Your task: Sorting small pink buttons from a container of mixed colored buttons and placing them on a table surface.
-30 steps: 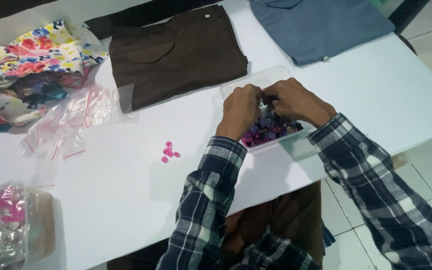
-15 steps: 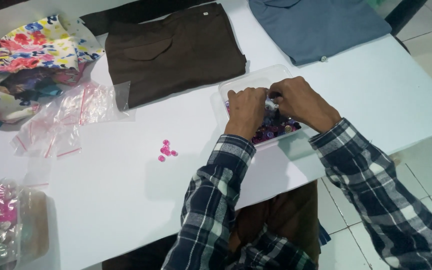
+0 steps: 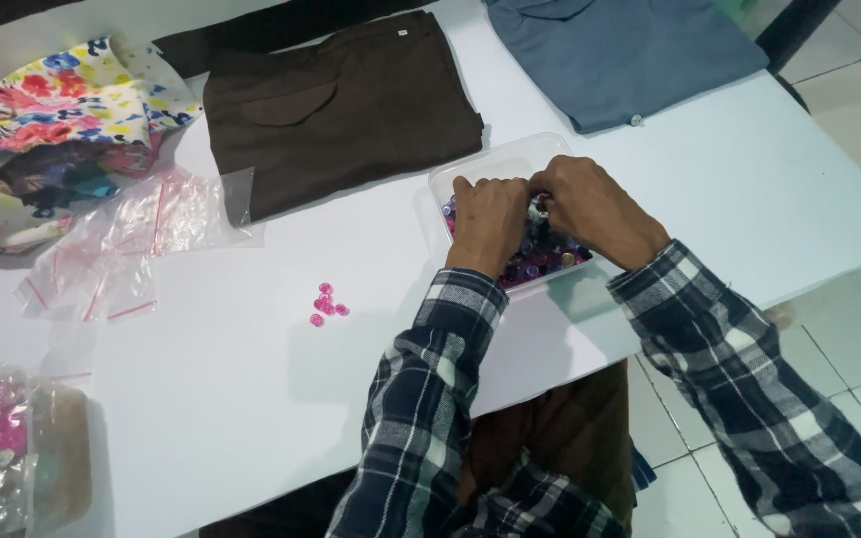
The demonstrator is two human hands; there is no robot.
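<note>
Over the clear tray (image 3: 480,164), your left hand (image 3: 487,221) and right hand (image 3: 590,204) pinch something hidden among buttons (image 3: 540,261); at nine o'clock, few pink buttons (image 3: 326,303) lie sorted, most remain.

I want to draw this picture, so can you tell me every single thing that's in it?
Table: one, white, under everything.
Clear tray: one, see-through, middle right, under the hands.
Buttons in tray: many, purple and dark.
Loose pink buttons: a few, pink, middle of the table.
Brown garment: one, folded, top middle.
Blue garment: one, folded, top right.
Floral cloth: one, many colours, top left.
Small plastic bags: several, clear with red strips, left.
Bag of pink bits: one, clear, bottom left.
Left hand: in the tray.
Right hand: in the tray, checked sleeves.
</note>
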